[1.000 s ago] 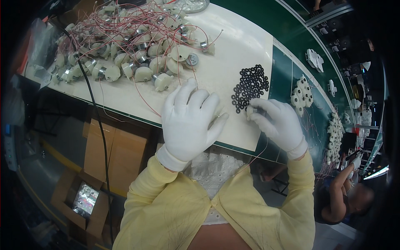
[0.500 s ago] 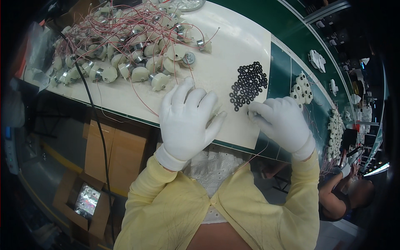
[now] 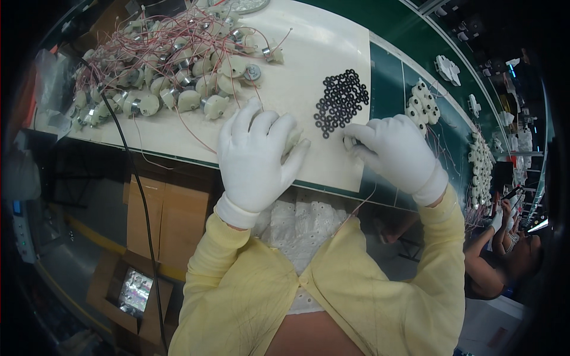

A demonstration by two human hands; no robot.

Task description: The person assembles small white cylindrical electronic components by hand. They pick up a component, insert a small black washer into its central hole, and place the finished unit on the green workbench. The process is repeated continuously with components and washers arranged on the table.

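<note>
My left hand, in a white glove, is curled palm down over the white sheet. A cream-coloured motor part shows between its fingers and thumb, mostly hidden by the glove. My right hand, also gloved, has thumb and forefinger pinched together around something small that I cannot make out. Just beyond those fingertips lies a flat cluster of small black rings. At the far left, a heap of cream-and-metal motors with tangled red and white wires covers the sheet.
Cream parts with dark centres stand grouped on the green mat to the right, with a longer row beyond. A black cable hangs past the table's left front. Cardboard boxes stand below. Another person sits at far right.
The whole view has shifted a little, so the table appears further up and left. Both hands keep nearly the same pose, the right one still pinched beside the black rings.
</note>
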